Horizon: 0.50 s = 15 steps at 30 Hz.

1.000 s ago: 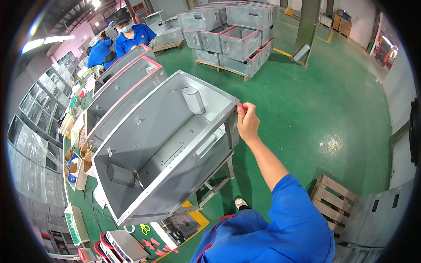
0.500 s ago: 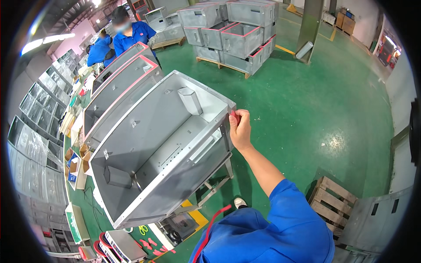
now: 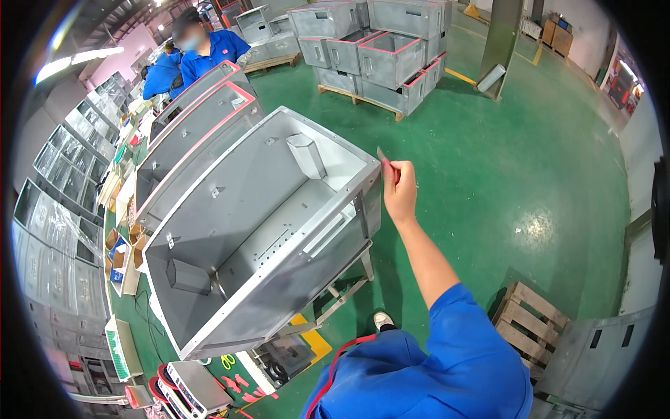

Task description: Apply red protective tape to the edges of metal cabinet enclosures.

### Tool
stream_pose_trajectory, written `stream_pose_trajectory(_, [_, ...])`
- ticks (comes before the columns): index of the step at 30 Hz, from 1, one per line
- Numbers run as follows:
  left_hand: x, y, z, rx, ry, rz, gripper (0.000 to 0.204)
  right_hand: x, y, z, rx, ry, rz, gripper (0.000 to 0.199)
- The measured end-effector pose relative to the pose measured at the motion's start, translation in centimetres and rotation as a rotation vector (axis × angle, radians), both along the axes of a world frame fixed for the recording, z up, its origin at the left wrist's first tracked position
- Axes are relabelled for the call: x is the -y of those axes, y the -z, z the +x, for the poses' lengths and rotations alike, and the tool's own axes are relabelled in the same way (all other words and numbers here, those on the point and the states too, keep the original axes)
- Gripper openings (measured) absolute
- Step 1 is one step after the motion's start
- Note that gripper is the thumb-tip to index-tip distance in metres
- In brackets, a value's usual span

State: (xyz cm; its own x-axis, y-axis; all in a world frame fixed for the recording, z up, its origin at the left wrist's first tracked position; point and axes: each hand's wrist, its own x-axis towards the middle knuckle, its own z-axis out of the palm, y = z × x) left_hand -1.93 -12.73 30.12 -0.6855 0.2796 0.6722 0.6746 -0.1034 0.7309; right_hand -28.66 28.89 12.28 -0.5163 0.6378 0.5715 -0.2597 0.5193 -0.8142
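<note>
No legible text or numbers: only a tiny, unreadable red mark on a co-worker's blue shirt

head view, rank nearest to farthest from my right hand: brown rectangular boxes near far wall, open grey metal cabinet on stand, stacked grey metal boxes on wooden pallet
1. Open grey metal cabinet: just left of your right hand.
2. Stacked grey metal boxes: beyond it, ahead.
3. Brown rectangular boxes: far back, right.
</note>
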Motion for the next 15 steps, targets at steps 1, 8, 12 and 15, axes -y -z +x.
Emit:
stream_pose_trajectory(1, [-0.3, 0.0, -0.1, -0.002, -0.015, 0.014, 0.013, -0.6, 0.1, -0.1, 0.045, -0.008, -0.036, 0.019])
stream_pose_trajectory(8, [-0.6, -0.1, -1.1, 0.001, -0.015, -0.023, 0.012, 1.0, 0.0, 0.3, -0.091, -0.083, 0.042, 0.020])
stream_pose_trajectory(12, [-0.9, 0.0, -1.6, 0.005, 0.006, -0.022, 0.012, -0.8, 1.0, -0.4, -0.067, -0.110, -0.167, 0.020])
stream_pose_trajectory(15, [-0.4, 0.3, -1.8, 0.005, 0.022, -0.034, 0.012, 0.7, -0.3, 1.2, -0.125, -0.126, 0.121, 0.018])
